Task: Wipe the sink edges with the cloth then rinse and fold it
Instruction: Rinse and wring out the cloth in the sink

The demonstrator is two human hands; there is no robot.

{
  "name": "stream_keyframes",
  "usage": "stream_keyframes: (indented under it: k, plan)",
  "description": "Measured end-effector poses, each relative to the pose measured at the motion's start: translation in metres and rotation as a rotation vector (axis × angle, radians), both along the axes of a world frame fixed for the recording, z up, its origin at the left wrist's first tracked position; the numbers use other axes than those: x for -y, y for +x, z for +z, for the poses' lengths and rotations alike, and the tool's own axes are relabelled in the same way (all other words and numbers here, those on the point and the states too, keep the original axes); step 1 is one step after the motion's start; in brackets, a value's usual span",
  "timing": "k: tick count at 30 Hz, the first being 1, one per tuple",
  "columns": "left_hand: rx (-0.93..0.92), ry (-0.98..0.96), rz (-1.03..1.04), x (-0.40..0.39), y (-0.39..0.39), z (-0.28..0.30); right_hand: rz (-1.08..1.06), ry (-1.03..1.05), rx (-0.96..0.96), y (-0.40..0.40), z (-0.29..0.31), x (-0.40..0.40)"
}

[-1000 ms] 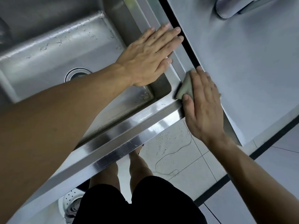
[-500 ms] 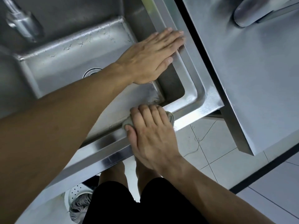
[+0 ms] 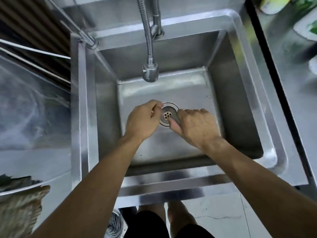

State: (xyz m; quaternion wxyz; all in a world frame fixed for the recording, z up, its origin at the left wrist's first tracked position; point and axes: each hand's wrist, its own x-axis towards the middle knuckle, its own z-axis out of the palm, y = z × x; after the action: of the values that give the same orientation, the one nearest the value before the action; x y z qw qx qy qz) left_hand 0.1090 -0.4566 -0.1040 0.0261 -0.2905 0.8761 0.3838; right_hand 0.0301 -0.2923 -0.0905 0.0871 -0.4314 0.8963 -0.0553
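The right hand (image 3: 195, 127) had its fingers (image 3: 173, 124) curled around the grey cloth (image 3: 176, 116), held over the drain (image 3: 167, 115) in the middle of the sink (image 3: 240, 100). The left hand (image 3: 142, 120) was curled too, apparently pinching the cloth's other end, though that end was hidden. Wiping looked finished; no water ran from the faucet (image 3: 150, 73), so rinsing and folding seemingly remained. Most of the cloth lay concealed under the hands.
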Motion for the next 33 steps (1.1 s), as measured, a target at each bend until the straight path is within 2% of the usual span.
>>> stream_keyframes:
  k: [4, 7, 11, 15, 19, 25, 30, 33]
  plan:
    - [-0.028, -0.017, 0.17, 0.048, -0.006, 0.0, 0.066, -0.035, -0.056, 0.001, -0.009, 0.035]
    - [-0.096, -0.103, 0.159, 0.081, -0.03, 0.011, 0.071, -0.14, -0.118, 0.001, -0.016, 0.047]
    - [-0.222, -0.364, -0.021, 0.114, -0.065, 0.03, 0.171, -0.245, -0.214, -0.007, -0.017, 0.056]
    - [-0.291, -0.647, -0.383, 0.128, -0.084, 0.033, 0.305, -0.349, -0.25, -0.024, -0.015, 0.059]
    - [-0.237, -0.867, -0.563, 0.132, -0.098, 0.021, 0.364, -0.388, -0.153, -0.038, -0.007, 0.06]
    - [-0.002, -1.009, -0.69, 0.142, -0.116, 0.005, 0.431, -0.374, 0.009, -0.049, 0.002, 0.058]
    - [0.07, -1.271, -0.568, 0.133, -0.114, -0.004, 0.532, -0.383, 0.038, -0.054, -0.004, 0.058]
    - [0.047, -1.269, -0.474, 0.123, -0.113, -0.004, 0.578, -0.364, 0.062, -0.057, -0.012, 0.054]
